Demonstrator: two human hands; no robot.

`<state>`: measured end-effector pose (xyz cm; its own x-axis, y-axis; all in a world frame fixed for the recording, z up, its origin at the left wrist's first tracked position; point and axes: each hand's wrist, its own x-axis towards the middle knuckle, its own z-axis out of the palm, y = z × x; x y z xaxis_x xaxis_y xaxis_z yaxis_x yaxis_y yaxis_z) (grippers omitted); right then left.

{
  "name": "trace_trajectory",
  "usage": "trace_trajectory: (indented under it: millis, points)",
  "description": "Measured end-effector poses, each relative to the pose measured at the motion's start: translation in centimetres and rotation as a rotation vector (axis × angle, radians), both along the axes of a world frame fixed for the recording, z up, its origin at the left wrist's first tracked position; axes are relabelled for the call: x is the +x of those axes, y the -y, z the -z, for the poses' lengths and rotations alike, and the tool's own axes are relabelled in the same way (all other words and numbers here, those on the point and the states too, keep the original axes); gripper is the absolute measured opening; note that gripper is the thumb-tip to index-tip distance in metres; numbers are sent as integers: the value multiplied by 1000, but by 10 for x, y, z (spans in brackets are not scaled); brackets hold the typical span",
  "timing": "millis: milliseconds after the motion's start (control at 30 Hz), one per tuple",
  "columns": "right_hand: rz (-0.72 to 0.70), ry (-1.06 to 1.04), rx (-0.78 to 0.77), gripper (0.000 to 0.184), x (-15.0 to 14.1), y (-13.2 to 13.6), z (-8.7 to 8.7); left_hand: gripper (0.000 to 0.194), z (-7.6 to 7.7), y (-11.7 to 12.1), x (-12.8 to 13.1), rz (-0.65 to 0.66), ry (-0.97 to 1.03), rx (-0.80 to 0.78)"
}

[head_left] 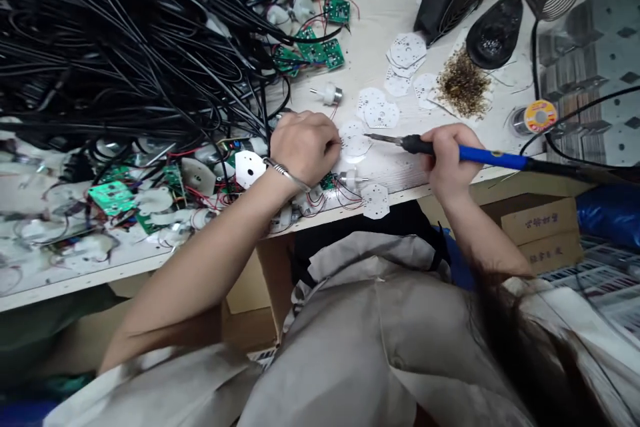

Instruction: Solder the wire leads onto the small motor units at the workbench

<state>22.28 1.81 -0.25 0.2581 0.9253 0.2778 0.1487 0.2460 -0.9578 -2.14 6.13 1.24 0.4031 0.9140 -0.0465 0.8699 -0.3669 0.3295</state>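
My right hand [447, 160] is closed round a blue-handled soldering iron [470, 155], its metal tip pointing left toward a white round LED board [355, 140] on the workbench. My left hand [303, 147], a metal bangle on its wrist, is curled with fingertips pressed at the left edge of that board; what they pinch is hidden. Another white board [375, 201] lies at the table's front edge below the iron.
A big tangle of black cables [125, 40] fills the left of the bench. Green circuit boards [315, 50], white LED boards [407, 50], a solder spool [539, 115], a soldering stand [500, 30] and brown debris [463, 87] lie around. Cardboard boxes [543, 223] stand under the table.
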Motion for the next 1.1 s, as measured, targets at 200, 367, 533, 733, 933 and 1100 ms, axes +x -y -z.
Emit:
trace_trajectory:
  millis: [200,367,533,733,933,1100]
  points:
    - [-122,-13,-89,49,-27,-17,7,27,-4,3,3,-5,-10,-13]
    - [-134,-39,-50,47,-27,-19,16,28,-13,1,8,-8,-94,-73]
    - [-140,-8,-71,47,-28,-20,16,26,-16,0,11,-14,-147,-106]
    - [-134,19,-64,45,-29,-18,13,25,-13,0,8,-6,-111,-70]
    - [-90,-6,0,41,-25,-16,14,26,-13,1,8,10,-105,-39]
    - [-58,3,16,41,-25,-13,16,28,-7,2,5,31,-62,18]
